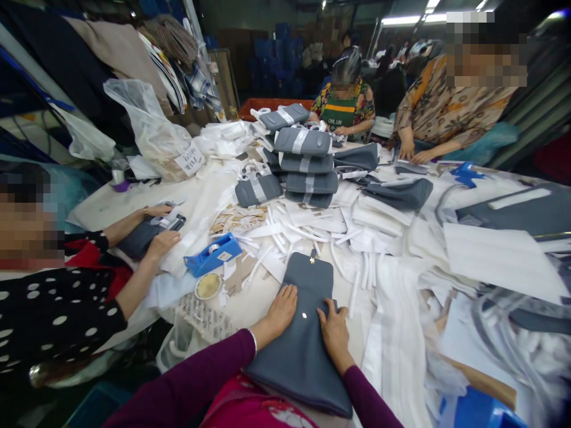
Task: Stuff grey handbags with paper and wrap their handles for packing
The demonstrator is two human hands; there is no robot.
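A grey leather bag (303,356) lies flat on the table right in front of me, flap end pointing away. My left hand (282,310) rests flat on its left side, fingers stretched out. On the bag's right side lies my right hand (333,331), fingers extended and pressing down. A small metal stud (304,315) shows between the two hands. Neither hand grips anything.
A blue tape dispenser (213,254) and a small round dish (208,286) sit to the left. White paper strips (312,235) cover the table. A stack of wrapped grey bags (306,166) stands at the middle. A person's hands (163,241) work at left; two people sit opposite.
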